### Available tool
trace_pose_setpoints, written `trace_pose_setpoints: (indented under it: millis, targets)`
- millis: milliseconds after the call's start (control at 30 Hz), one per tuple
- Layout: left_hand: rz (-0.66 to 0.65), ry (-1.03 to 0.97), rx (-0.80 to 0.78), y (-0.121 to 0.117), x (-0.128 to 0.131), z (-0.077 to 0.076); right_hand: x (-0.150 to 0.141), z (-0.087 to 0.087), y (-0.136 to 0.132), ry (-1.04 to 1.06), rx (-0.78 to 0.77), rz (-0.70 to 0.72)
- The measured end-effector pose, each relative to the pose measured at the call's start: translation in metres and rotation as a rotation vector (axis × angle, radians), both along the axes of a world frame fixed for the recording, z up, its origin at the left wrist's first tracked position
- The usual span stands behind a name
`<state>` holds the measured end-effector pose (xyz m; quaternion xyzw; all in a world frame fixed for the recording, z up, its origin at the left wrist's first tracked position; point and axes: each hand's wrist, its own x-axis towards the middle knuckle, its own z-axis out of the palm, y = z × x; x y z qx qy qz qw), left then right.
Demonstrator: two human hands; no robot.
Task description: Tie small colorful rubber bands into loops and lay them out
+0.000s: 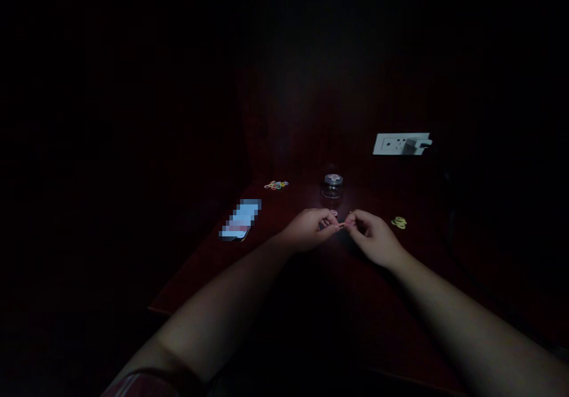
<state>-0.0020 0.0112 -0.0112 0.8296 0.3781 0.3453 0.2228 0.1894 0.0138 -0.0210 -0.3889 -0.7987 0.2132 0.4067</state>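
Note:
Above the dark red table, my left hand and my right hand meet, fingertips pinched. A small pinkish elastic band runs between the two pinches; its full shape is partly hidden by the fingers. Just behind my left fingers lies a pink band, partly covered. A clear lidded jar stands upright beyond both hands. To the right of my right hand rests a small pile of yellow bands. Mixed coloured bands lie farther back on the left.
A lit phone, its screen blurred out, lies near the table's left edge. On the back wall is a white socket panel with a plug in it. A dark cable runs down the right side. The surroundings are very dark.

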Motion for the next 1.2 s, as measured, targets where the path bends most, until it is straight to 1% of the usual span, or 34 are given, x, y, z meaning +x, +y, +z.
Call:
trace_pose_setpoints:
  millis: [167,300,367,433,500,533,733,900,1000,1100,1200]
  targets:
    - [-0.040,0.086,-0.008,-0.003,0.004,0.001,0.000,0.000,0.000,-0.045,-0.001,-0.067]
    - [-0.010,0.050,0.001,-0.001,0.004,-0.001,0.000,0.001,-0.001,-0.024,-0.003,-0.085]
    - [0.031,0.009,-0.002,0.001,0.003,-0.002,0.000,0.003,-0.003,-0.007,0.003,-0.056]
    - [0.058,-0.026,-0.016,0.002,0.003,-0.002,0.000,0.004,-0.005,0.000,0.025,0.011]
    - [0.064,-0.043,-0.029,0.002,0.003,-0.001,0.000,0.005,-0.005,-0.011,0.052,0.071]
    - [0.058,-0.040,-0.035,0.002,0.003,-0.001,0.000,0.004,-0.005,-0.018,0.057,0.075]
    - [-0.071,0.059,-0.102,0.000,0.005,-0.003,0.003,-0.002,0.003,-0.055,-0.017,-0.083]
    - [-0.054,0.106,-0.044,-0.001,0.005,0.000,0.002,-0.004,0.005,-0.049,-0.001,-0.138]
    - [-0.058,0.120,-0.039,-0.004,0.005,0.005,0.003,-0.005,0.007,-0.044,0.012,-0.161]
    - [-0.051,0.107,-0.038,-0.005,0.006,0.006,0.003,-0.005,0.007,-0.027,0.015,-0.171]
    - [-0.015,0.042,-0.029,-0.003,0.005,0.003,0.002,-0.002,0.003,0.006,0.008,-0.093]
